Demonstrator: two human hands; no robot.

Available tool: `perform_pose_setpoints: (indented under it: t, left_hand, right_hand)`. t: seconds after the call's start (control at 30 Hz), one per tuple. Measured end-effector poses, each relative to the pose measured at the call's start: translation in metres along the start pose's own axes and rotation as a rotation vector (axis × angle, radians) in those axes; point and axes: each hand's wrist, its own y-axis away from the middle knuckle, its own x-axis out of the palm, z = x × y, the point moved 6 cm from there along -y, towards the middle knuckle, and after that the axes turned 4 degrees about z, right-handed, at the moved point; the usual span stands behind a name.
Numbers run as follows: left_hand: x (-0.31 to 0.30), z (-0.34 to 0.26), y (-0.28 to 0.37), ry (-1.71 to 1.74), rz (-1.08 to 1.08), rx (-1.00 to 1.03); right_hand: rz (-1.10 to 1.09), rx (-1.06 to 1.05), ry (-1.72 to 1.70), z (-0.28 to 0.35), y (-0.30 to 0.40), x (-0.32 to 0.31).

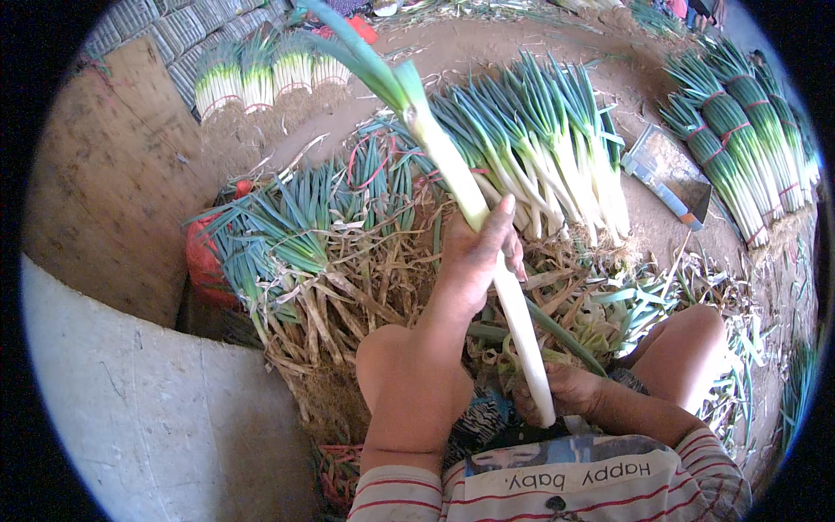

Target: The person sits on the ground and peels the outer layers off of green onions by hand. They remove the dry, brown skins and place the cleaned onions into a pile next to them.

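A long leek [526,326] slants across the middle of the view, its green leaves toward the top and its white base toward my lap. My left hand [471,258] grips the white shaft about halfway along, thumb pointing up. Near the base, my right hand [575,386] is partly behind the leek with its fingers curled; whether they press on the leek or hold something else is hidden. A green leaf strip [574,342] runs down close to that hand. Beyond the left hand stands a row of cleaned leeks [541,143], white ends toward me.
Untrimmed leeks [326,280] with dry brown leaves are heaped at left, beside a wooden board [111,176] and a pale panel [150,404]. Peeled leaves [626,307] litter the ground. A dustpan-like scoop [672,176] and tied leek bundles [737,137] are at right; more bundles [261,75] stand far left.
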Motion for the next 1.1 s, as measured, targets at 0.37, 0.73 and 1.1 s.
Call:
perform_pose_setpoints:
  t: [0.37,0.73,1.1]
  left_hand:
    - [-0.01,0.011,-0.001,-0.735,-0.376,0.414]
    - [0.001,0.003,0.009,-1.095,-0.334,0.273]
    - [0.039,0.031,0.015,-1.074,-0.105,0.193]
  right_hand:
    - [-0.724,-0.262,0.778,0.043,0.013,-0.039]
    - [-0.612,-0.565,0.232,0.112,0.032,-0.004]
    - [-0.394,-1.019,0.618,0.235,0.04,0.114]
